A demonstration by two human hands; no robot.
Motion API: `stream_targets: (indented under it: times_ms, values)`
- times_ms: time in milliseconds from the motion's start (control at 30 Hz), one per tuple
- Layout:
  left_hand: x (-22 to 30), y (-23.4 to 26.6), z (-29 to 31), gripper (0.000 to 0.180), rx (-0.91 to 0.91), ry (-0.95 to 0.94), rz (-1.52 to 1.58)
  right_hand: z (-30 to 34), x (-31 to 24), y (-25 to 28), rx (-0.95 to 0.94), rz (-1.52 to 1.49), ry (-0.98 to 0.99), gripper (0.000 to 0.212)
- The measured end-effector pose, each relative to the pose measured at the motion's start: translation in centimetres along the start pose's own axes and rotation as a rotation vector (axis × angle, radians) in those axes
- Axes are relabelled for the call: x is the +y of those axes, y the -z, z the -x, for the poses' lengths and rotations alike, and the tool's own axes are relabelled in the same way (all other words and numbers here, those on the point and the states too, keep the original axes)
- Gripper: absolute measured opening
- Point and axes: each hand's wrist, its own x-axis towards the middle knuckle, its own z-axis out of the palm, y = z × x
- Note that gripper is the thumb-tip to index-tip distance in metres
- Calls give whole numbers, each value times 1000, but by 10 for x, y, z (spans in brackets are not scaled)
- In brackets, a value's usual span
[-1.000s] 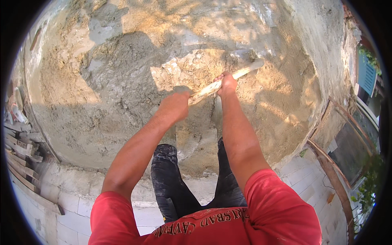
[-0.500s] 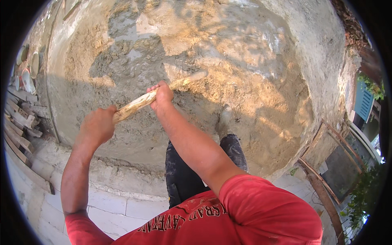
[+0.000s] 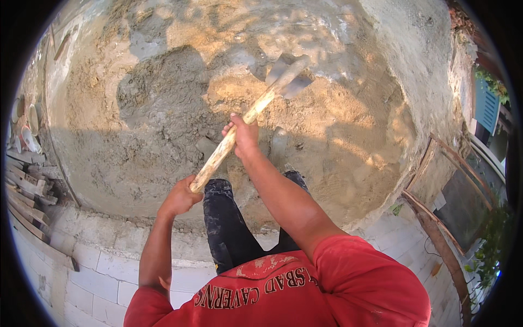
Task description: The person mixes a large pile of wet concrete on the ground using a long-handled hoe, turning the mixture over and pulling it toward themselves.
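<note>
We hold a long tool like a hoe (image 3: 261,104) with both hands, and it slants out in front of us, over a big patch of wet, muddy mix (image 3: 158,84). Our left hand (image 3: 182,195) is wrapped around the near end of the wooden handle, low and close to our left knee. Our right hand (image 3: 243,135) grips the handle farther up, about halfway along. The wide grey blade (image 3: 297,87) is at the far end, up and to the right of both hands. It looks blurry, so we cannot tell if it touches the mud. The handle looks thick and stiff, so we think it will not bend. The blade end is likely the heavy end and may want to tip down. That makes these two spots good places to hold: one hand at the end, one near the middle. Wet mud on the wood could make it slippery, so a tight grip seems wise. The wood looks strong, not easy to break. The mud looks soft, thick and lumpy, and probably sticky and heavy on the blade.
</note>
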Motion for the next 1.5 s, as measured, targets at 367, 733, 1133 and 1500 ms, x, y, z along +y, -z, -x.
stream_targets:
  times_ms: [367, 733, 1133, 1500]
  values:
    - [130, -282, -249, 20, -491, 81, 700, -216, -130, 306, 487, 598, -105, 15]
    - [-44, -7, -138, 35, -270, 161, 216, -156, 104, 56, 445, 162, -231, 14]
    - [-117, 268, 119, 31, 154, 207, -118, 17, 255, -259, 79, -194, -516, 9]
    - [-72, 351, 259, 18, 414, 166, -376, 184, 160, -368, -246, -487, -459, 18]
